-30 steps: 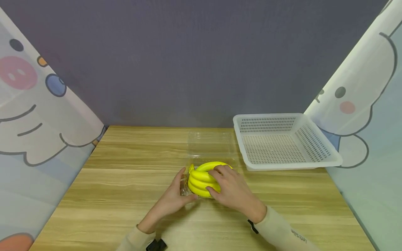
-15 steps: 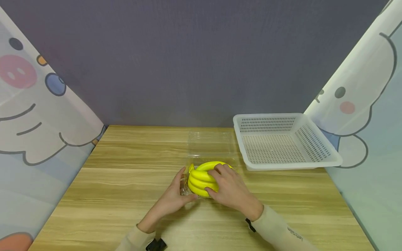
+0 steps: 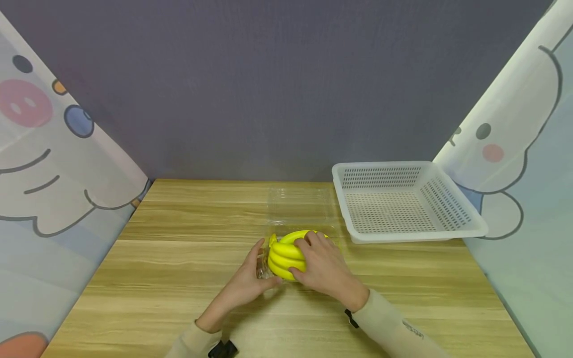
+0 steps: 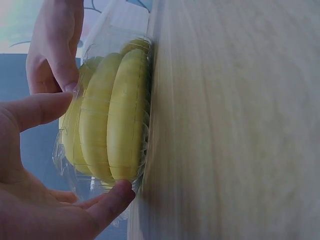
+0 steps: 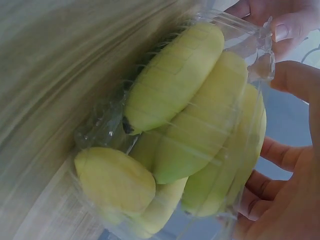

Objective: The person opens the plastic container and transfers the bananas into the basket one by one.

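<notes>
A bunch of yellow bananas (image 3: 285,262) lies in a clear plastic clamshell box (image 3: 263,268) on the table. The open lid (image 3: 301,206) lies flat behind it. My left hand (image 3: 248,282) holds the box's left end, its thumb at the front corner and fingers round the side. From above, my right hand (image 3: 326,266) grips the bananas, with curled fingers over the top and the thumb at the front. In the right wrist view the bananas (image 5: 200,110) show through the ribbed wall. The right hand hides their right end in the head view.
A white perforated plastic basket (image 3: 389,211) stands at the back right, close to the lid. The wooden table (image 3: 179,238) meets a dark grey panel (image 3: 286,89) at its far edge. Cartoon-printed cloths hang at both sides.
My right hand has slid slightly left over the bananas, its forearm following. The left hand, box and basket stay where they were.
</notes>
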`<action>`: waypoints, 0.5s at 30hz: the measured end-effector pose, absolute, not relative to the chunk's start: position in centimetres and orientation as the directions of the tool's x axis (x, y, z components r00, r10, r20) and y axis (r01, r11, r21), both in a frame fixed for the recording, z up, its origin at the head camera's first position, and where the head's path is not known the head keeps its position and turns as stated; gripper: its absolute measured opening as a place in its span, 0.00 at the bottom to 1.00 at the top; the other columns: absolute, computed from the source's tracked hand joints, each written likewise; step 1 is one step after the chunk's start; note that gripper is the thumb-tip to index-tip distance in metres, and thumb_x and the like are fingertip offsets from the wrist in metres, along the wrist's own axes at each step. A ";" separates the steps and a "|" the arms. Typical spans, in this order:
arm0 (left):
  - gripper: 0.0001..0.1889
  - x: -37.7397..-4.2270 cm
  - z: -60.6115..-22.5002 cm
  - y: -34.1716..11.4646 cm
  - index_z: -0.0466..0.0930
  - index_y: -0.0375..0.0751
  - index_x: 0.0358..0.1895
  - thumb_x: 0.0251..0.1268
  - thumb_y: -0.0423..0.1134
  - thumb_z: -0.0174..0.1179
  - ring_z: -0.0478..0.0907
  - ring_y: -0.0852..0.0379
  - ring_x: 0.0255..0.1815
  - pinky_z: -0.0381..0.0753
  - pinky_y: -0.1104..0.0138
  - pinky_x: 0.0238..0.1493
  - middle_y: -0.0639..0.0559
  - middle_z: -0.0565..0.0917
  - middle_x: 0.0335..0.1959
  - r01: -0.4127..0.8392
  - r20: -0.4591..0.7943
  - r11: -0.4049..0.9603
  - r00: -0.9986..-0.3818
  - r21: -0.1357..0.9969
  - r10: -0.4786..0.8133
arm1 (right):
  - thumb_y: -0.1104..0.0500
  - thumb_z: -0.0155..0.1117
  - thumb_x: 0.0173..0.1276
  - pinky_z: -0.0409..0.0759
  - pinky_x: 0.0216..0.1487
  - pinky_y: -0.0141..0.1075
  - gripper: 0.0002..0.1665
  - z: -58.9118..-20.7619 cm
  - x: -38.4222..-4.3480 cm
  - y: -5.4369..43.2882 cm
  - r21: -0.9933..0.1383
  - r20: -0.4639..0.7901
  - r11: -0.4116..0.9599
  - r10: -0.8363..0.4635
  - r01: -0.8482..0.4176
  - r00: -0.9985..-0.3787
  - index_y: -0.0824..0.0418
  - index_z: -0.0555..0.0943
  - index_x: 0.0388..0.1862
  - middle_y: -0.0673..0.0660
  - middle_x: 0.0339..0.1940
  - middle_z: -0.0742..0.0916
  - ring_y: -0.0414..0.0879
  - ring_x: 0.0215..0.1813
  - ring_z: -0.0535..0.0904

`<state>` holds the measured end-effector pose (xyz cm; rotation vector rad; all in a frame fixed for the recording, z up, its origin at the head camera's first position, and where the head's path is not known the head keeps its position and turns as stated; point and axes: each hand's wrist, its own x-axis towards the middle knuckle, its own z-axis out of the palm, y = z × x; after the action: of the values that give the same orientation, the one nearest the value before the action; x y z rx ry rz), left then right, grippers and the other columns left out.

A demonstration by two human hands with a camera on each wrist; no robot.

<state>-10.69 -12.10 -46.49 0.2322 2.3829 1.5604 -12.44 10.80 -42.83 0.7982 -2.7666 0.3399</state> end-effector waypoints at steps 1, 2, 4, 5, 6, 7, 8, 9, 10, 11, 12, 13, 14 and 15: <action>0.58 -10.7 -46.5 -12.1 0.39 0.45 0.83 0.60 0.46 0.74 0.64 0.33 0.72 0.69 0.38 0.66 0.35 0.57 0.78 -0.020 -0.146 0.402 -0.947 0.915 0.286 | 0.38 0.76 0.56 0.78 0.43 0.42 0.35 -42.9 -12.5 10.8 -0.156 0.291 0.824 -0.488 -0.544 -0.823 0.59 0.82 0.54 0.54 0.44 0.80 0.49 0.43 0.73; 0.58 -10.6 -46.5 -12.1 0.39 0.45 0.83 0.60 0.46 0.74 0.64 0.33 0.72 0.69 0.38 0.65 0.35 0.57 0.78 -0.019 -0.145 0.403 -0.947 0.915 0.286 | 0.39 0.76 0.55 0.77 0.43 0.42 0.35 -42.9 -12.5 10.7 -0.159 0.291 0.824 -0.486 -0.543 -0.824 0.59 0.82 0.54 0.54 0.43 0.79 0.49 0.43 0.73; 0.58 -10.6 -46.5 -12.1 0.39 0.45 0.83 0.60 0.46 0.74 0.64 0.33 0.72 0.69 0.38 0.65 0.35 0.57 0.78 -0.018 -0.144 0.399 -0.947 0.917 0.287 | 0.39 0.77 0.55 0.77 0.43 0.42 0.35 -42.9 -12.5 10.7 -0.156 0.292 0.825 -0.487 -0.543 -0.823 0.59 0.81 0.54 0.54 0.43 0.79 0.49 0.43 0.72; 0.58 -10.6 -46.5 -12.1 0.39 0.45 0.83 0.60 0.46 0.74 0.64 0.33 0.72 0.69 0.38 0.65 0.35 0.57 0.78 -0.018 -0.144 0.399 -0.947 0.917 0.287 | 0.39 0.77 0.55 0.76 0.43 0.42 0.35 -42.9 -12.5 10.6 -0.157 0.292 0.825 -0.486 -0.542 -0.824 0.59 0.81 0.54 0.54 0.43 0.79 0.49 0.43 0.72; 0.58 -10.6 -46.5 -12.1 0.39 0.45 0.83 0.60 0.46 0.74 0.64 0.33 0.72 0.69 0.38 0.66 0.35 0.57 0.78 -0.019 -0.145 0.400 -0.947 0.916 0.287 | 0.39 0.77 0.54 0.76 0.43 0.41 0.35 -42.9 -12.5 10.6 -0.155 0.292 0.825 -0.486 -0.543 -0.824 0.59 0.81 0.54 0.54 0.42 0.79 0.49 0.42 0.72; 0.58 -10.6 -46.5 -12.1 0.39 0.45 0.83 0.60 0.46 0.74 0.64 0.33 0.72 0.69 0.38 0.66 0.35 0.57 0.78 -0.019 -0.145 0.401 -0.947 0.916 0.286 | 0.39 0.77 0.54 0.76 0.44 0.41 0.35 -43.0 -12.6 10.6 -0.151 0.291 0.826 -0.488 -0.543 -0.823 0.60 0.81 0.54 0.54 0.42 0.79 0.49 0.42 0.72; 0.58 -10.7 -46.5 -12.1 0.39 0.45 0.83 0.60 0.46 0.74 0.64 0.33 0.72 0.69 0.38 0.66 0.35 0.57 0.78 -0.021 -0.146 0.402 -0.948 0.915 0.284 | 0.39 0.77 0.54 0.75 0.44 0.41 0.36 -43.0 -12.6 10.6 -0.146 0.290 0.826 -0.490 -0.544 -0.822 0.60 0.81 0.54 0.55 0.42 0.79 0.49 0.42 0.72; 0.58 -10.7 -46.5 -12.1 0.39 0.45 0.83 0.60 0.46 0.74 0.64 0.33 0.72 0.69 0.38 0.66 0.35 0.57 0.78 -0.022 -0.147 0.403 -0.948 0.915 0.282 | 0.39 0.77 0.54 0.75 0.43 0.41 0.36 -43.0 -12.6 10.5 -0.138 0.289 0.827 -0.493 -0.545 -0.821 0.60 0.81 0.54 0.55 0.42 0.79 0.49 0.42 0.72; 0.58 -10.7 -46.6 -12.1 0.39 0.45 0.83 0.59 0.47 0.74 0.65 0.34 0.72 0.69 0.38 0.66 0.36 0.57 0.78 -0.023 -0.148 0.406 -0.949 0.914 0.280 | 0.39 0.77 0.54 0.75 0.44 0.41 0.37 -43.1 -12.7 10.5 -0.131 0.288 0.828 -0.495 -0.546 -0.820 0.60 0.81 0.54 0.55 0.41 0.79 0.49 0.42 0.72; 0.58 -10.7 -46.6 -12.0 0.39 0.45 0.83 0.59 0.47 0.74 0.65 0.34 0.72 0.70 0.38 0.65 0.36 0.57 0.78 -0.024 -0.149 0.409 -0.949 0.912 0.278 | 0.39 0.78 0.54 0.75 0.44 0.41 0.37 -43.1 -12.7 10.5 -0.126 0.289 0.827 -0.498 -0.548 -0.818 0.60 0.81 0.55 0.55 0.41 0.78 0.49 0.41 0.72; 0.58 -10.7 -46.6 -12.0 0.39 0.46 0.83 0.59 0.47 0.75 0.65 0.34 0.72 0.70 0.38 0.65 0.36 0.57 0.78 -0.025 -0.150 0.410 -0.949 0.912 0.276 | 0.39 0.78 0.54 0.75 0.44 0.42 0.37 -43.1 -12.7 10.4 -0.120 0.289 0.826 -0.501 -0.550 -0.815 0.60 0.81 0.55 0.55 0.41 0.78 0.50 0.41 0.71; 0.58 -10.7 -46.5 -12.0 0.39 0.46 0.83 0.59 0.47 0.75 0.65 0.34 0.72 0.70 0.39 0.65 0.36 0.57 0.78 -0.025 -0.150 0.411 -0.950 0.911 0.275 | 0.39 0.78 0.54 0.75 0.45 0.42 0.37 -43.2 -12.8 10.4 -0.112 0.289 0.826 -0.505 -0.553 -0.813 0.60 0.80 0.55 0.55 0.41 0.78 0.50 0.41 0.71; 0.58 -10.7 -46.5 -12.0 0.40 0.46 0.83 0.59 0.47 0.75 0.65 0.34 0.71 0.70 0.39 0.65 0.35 0.57 0.78 -0.025 -0.150 0.412 -0.950 0.911 0.274 | 0.39 0.78 0.53 0.76 0.45 0.43 0.38 -43.2 -12.8 10.3 -0.107 0.290 0.825 -0.507 -0.554 -0.811 0.60 0.80 0.55 0.55 0.41 0.78 0.50 0.41 0.72; 0.58 -10.7 -46.5 -12.0 0.40 0.46 0.83 0.59 0.47 0.75 0.65 0.34 0.71 0.71 0.39 0.65 0.35 0.57 0.78 -0.024 -0.149 0.413 -0.950 0.910 0.273 | 0.38 0.78 0.53 0.76 0.46 0.43 0.38 -43.3 -12.8 10.3 -0.104 0.291 0.825 -0.509 -0.556 -0.810 0.60 0.80 0.55 0.55 0.41 0.78 0.50 0.41 0.72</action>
<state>-10.74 -12.02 -46.50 0.2172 2.3972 1.5513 -12.82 10.29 -43.26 0.8189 -2.7573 0.2686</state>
